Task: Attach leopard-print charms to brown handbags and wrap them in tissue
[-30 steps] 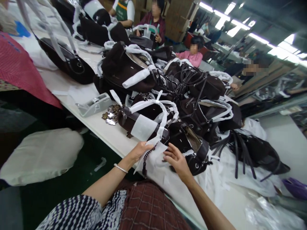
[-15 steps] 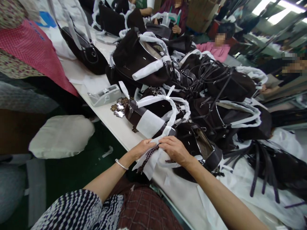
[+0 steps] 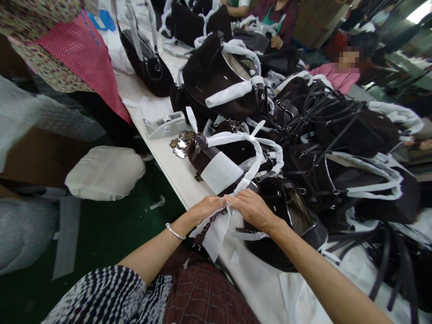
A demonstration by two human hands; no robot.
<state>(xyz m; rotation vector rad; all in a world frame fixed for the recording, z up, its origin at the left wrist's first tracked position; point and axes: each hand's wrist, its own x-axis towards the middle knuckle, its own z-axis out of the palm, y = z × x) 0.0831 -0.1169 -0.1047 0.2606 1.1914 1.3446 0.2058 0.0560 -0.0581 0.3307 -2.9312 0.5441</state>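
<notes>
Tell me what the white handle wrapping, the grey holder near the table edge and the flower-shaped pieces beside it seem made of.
White wrapping: thin, matte tissue paper or nonwoven fabric, judging by its soft wrinkles.
Grey holder: probably smooth moulded plastic, given its pale, rigid walls.
Flower-shaped pieces: metal or metal-coated plastic; some faces gleam like mirrors, others look bronze and patterned.

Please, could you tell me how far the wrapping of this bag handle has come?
Seems done: the handle is covered in white down to the hands. In hand: the left hand and right hand pinch white paper beside a dark braid. Probably remaining: the braid, which shows partly uncovered, and the paper's loose end.
</notes>
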